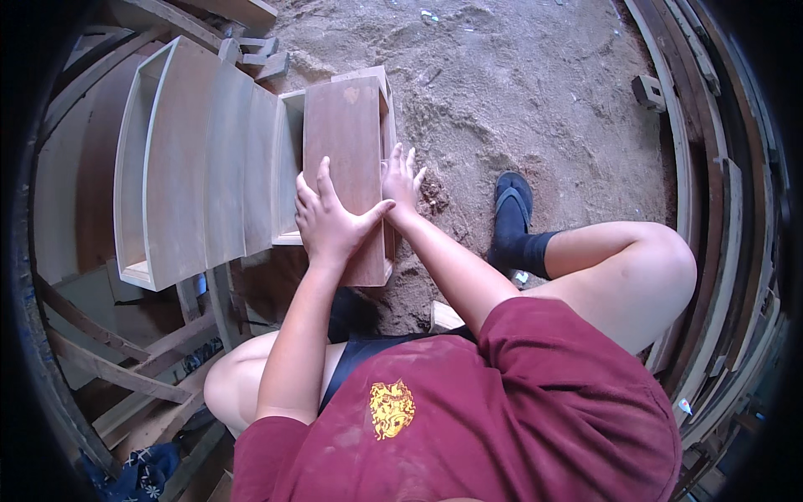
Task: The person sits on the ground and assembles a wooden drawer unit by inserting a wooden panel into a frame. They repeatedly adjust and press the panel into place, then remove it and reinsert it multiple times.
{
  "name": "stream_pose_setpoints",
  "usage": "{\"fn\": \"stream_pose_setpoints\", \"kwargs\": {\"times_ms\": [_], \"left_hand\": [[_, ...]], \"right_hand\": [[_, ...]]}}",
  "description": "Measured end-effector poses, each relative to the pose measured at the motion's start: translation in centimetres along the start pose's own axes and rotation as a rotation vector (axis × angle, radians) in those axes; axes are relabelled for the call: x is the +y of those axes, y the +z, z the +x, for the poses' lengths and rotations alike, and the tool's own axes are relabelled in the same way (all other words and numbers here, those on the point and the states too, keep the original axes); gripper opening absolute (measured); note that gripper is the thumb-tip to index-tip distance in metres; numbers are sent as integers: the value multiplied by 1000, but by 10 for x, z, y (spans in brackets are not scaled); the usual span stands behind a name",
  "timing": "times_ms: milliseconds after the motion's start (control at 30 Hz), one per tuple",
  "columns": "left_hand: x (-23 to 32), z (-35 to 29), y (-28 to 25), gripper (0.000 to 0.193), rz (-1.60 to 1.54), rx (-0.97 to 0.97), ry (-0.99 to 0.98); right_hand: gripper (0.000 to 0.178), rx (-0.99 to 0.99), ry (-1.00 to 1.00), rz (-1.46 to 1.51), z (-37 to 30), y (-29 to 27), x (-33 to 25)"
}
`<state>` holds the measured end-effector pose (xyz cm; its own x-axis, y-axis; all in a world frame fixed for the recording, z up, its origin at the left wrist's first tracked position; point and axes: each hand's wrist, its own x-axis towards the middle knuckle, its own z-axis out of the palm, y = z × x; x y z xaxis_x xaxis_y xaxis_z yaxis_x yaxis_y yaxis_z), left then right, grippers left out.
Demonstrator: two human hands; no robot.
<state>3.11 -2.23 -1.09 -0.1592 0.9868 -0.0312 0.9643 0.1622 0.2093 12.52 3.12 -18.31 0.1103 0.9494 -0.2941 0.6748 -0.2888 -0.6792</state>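
In front of me stands a pale wooden box like a drawer (343, 125), with a smooth reddish-brown panel facing up. My left hand (330, 222) rests on that panel near its left edge, fingers spread and thumb pointing right. Against the box's right side is my right hand (401, 180), its fingers stretched out and partly past the edge. Neither hand wraps round anything. To the left, several similar wooden drawers (180, 159) stand packed in a row, the nearest one close to the box.
Sandy ground (535, 92) spreads ahead and to the right. Long stacked boards (711, 184) line the right side, with a small block (648, 93) beside them. Wooden offcuts (272, 65) lie at the upper left, and crossed timbers (117, 368) fill the lower left.
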Motion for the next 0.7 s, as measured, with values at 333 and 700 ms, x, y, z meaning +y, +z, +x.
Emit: {"fn": "stream_pose_setpoints", "kwargs": {"times_ms": [333,700], "left_hand": [[3,4,-1,132,-8,-1,-18],[4,-2,-5,131,-32,-42,-47]], "right_hand": [[67,0,91,50,-4,8,-4],[62,11,52,38,-6,4,-6]]}}
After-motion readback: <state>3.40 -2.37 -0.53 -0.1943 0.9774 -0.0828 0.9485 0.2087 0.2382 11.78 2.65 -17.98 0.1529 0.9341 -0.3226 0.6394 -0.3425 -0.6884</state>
